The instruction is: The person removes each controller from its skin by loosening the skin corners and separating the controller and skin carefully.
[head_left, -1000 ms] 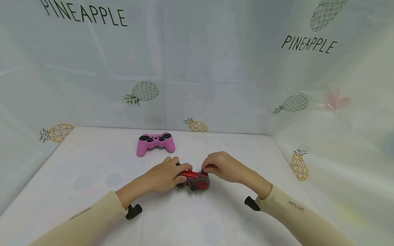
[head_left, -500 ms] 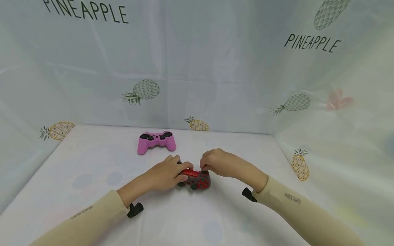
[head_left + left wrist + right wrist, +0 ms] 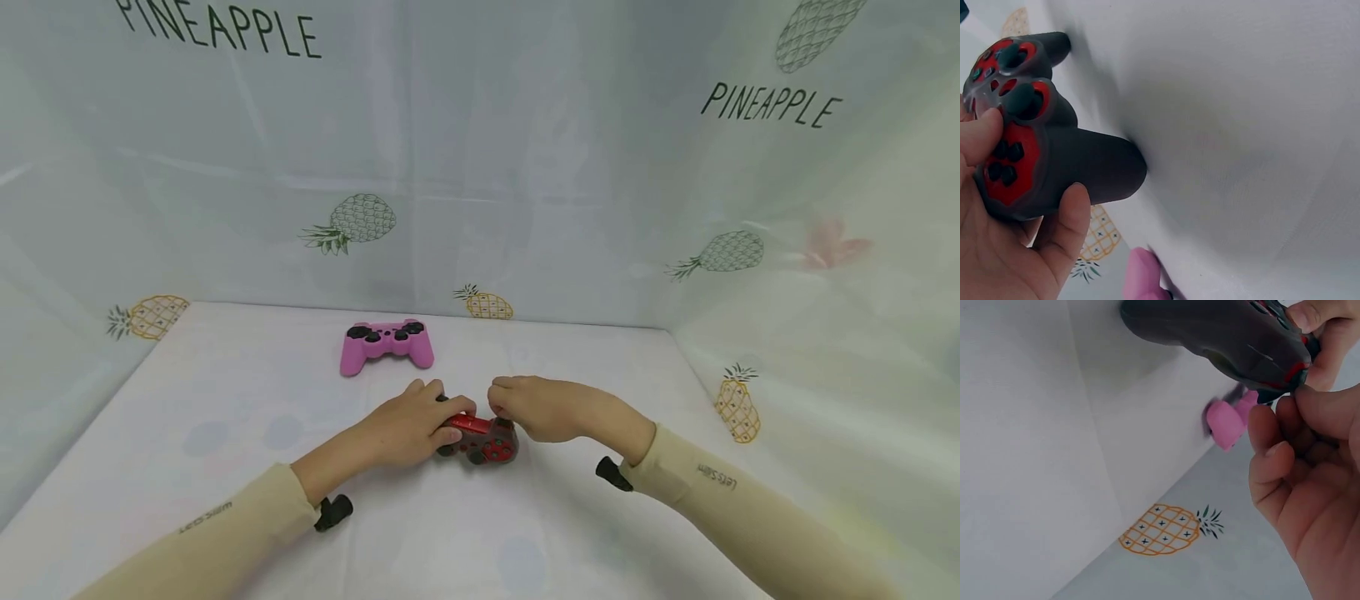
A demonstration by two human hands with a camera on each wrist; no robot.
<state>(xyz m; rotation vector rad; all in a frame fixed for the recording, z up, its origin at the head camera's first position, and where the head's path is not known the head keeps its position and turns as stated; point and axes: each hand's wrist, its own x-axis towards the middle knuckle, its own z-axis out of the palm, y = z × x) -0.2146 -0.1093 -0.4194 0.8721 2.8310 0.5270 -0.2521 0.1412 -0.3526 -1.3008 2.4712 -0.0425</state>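
A red game controller [image 3: 472, 423] in a dark grey, see-through cover [image 3: 1097, 159] stands near the middle of the table. My left hand [image 3: 408, 423] holds its left end; in the left wrist view the thumb lies on its face and a finger curls behind the grip. At the controller's right shoulder, my right hand [image 3: 555, 408] has thumb and index finger together on the cover's edge, as the right wrist view shows. Whether a shoulder button is also caught there is hidden. Behind them lies a pink game controller [image 3: 387, 343], touched by neither hand.
A white cloth covers the table [image 3: 225, 517]. Pineapple-printed sheets [image 3: 525, 167] hang behind the table and at both sides. Small black devices [image 3: 333, 512] are worn at both wrists.
My right hand has shifted slightly and turned at the controller's right shoulder; the stretched grey cover there now lies closer to it. My left hand keeps its hold. The view has moved slightly.
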